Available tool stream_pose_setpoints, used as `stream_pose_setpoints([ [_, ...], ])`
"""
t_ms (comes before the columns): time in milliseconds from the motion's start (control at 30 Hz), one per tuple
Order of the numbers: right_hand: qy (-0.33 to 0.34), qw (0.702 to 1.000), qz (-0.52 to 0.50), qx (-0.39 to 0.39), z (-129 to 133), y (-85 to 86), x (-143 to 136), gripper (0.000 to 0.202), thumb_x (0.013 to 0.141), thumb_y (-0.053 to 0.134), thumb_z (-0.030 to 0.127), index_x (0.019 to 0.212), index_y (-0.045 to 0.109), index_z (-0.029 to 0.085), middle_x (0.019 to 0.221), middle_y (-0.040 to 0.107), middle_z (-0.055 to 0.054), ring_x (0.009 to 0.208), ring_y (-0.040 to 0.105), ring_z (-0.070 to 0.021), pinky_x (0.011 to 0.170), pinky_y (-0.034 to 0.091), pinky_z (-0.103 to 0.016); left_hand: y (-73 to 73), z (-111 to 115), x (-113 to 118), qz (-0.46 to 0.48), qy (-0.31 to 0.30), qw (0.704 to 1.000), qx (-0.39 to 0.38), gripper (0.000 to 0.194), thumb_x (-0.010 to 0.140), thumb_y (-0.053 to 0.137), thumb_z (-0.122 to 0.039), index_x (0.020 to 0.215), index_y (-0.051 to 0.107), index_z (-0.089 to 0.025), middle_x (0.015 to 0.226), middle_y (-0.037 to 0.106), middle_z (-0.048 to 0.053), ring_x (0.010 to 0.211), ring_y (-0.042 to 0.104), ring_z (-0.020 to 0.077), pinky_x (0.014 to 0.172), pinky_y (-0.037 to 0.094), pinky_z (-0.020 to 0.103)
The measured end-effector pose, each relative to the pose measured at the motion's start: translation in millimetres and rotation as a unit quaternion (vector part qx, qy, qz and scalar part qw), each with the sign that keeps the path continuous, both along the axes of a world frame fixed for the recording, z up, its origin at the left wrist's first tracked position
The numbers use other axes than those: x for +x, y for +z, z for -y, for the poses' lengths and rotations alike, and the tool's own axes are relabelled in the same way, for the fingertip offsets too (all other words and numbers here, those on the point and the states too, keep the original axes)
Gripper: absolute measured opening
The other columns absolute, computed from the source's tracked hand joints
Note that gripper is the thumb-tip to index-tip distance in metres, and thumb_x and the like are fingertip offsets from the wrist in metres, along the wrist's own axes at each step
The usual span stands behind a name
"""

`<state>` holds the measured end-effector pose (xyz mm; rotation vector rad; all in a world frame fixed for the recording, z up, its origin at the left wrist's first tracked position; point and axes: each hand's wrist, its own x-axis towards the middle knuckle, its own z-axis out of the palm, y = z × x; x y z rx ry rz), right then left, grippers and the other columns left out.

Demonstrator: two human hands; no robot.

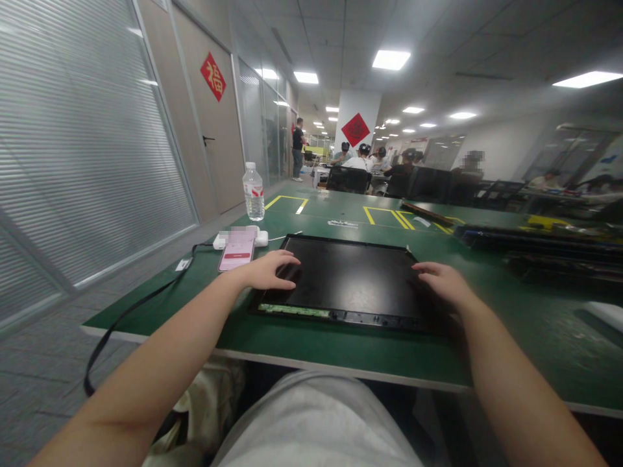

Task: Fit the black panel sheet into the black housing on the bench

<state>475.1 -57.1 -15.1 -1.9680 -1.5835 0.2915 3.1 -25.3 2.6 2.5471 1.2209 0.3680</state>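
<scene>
A black flat display panel (pixel 357 272) lies on the green table in front of me, with a green circuit strip (pixel 294 311) along the left part of its near edge. My left hand (pixel 271 270) reaches over the panel's left edge, thumb and fingers apart. At the opposite side, my right hand (pixel 442 280) is by the right edge, its fingers stretched toward the panel. Whether the fingertips press on the panel or hover just over it, I cannot tell.
Left of the panel are a phone (pixel 237 250) with a lit screen, a white power strip (pixel 261 238) with a black cord, and a water bottle (pixel 254 193). Long dark parts (pixel 516 238) lie on the right of the green table (pixel 321 350). Several people sit farther back.
</scene>
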Motion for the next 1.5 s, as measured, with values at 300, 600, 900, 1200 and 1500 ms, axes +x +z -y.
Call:
stream_pose_setpoints([
  [300,0.075,0.995,-0.022,-0.065,-1,-5.5,0,0.030,0.077,0.063,0.022,0.101,0.080,0.027,0.130,0.067,-0.002,0.126,0.058,-0.0253,0.114,0.035,-0.037,8.1,5,-4,0.001,-0.051,0.998,-0.038,0.080,0.065,0.081,-0.051,0.137,0.058,-0.023,0.153,0.044,0.013,0.141,0.042,0.0316,0.115,0.032,0.038],
  [600,0.078,0.995,-0.027,-0.047,-2,-7.5,0,0.024,0.076,0.064,0.020,0.093,0.080,0.026,0.122,0.071,-0.002,0.122,0.062,-0.0247,0.112,0.037,-0.035,14.5,8,-6,0.012,-0.072,0.995,-0.065,0.086,0.058,0.087,-0.049,0.136,0.059,-0.026,0.152,0.047,0.010,0.140,0.043,0.0334,0.116,0.031,0.039],
  [900,0.082,0.995,-0.011,-0.053,-2,-6.1,1,0.025,0.079,0.064,0.020,0.097,0.080,0.026,0.126,0.070,-0.003,0.124,0.060,-0.0250,0.114,0.036,-0.037,15.7,8,-8,0.006,-0.085,0.995,-0.051,0.092,0.056,0.088,-0.045,0.140,0.056,-0.026,0.155,0.043,0.010,0.142,0.040,0.0328,0.117,0.030,0.037],
  [1200,0.084,0.994,-0.007,-0.068,0,-2.2,-2,0.026,0.082,0.062,0.019,0.099,0.080,0.024,0.128,0.069,-0.004,0.125,0.060,-0.0246,0.114,0.035,-0.035,18.4,11,-5,0.020,-0.103,0.994,-0.033,0.087,0.058,0.088,-0.039,0.138,0.058,-0.026,0.156,0.042,0.011,0.143,0.038,0.0345,0.117,0.030,0.040],
  [1500,0.096,0.993,0.020,-0.072,-1,-3.8,2,0.032,0.082,0.058,0.023,0.105,0.079,0.021,0.128,0.068,-0.006,0.124,0.060,-0.0261,0.114,0.036,-0.037,14.1,8,-5,0.017,-0.135,0.991,0.005,0.079,0.061,0.085,-0.030,0.136,0.059,-0.023,0.154,0.043,0.013,0.141,0.042,0.0335,0.116,0.032,0.042],
])
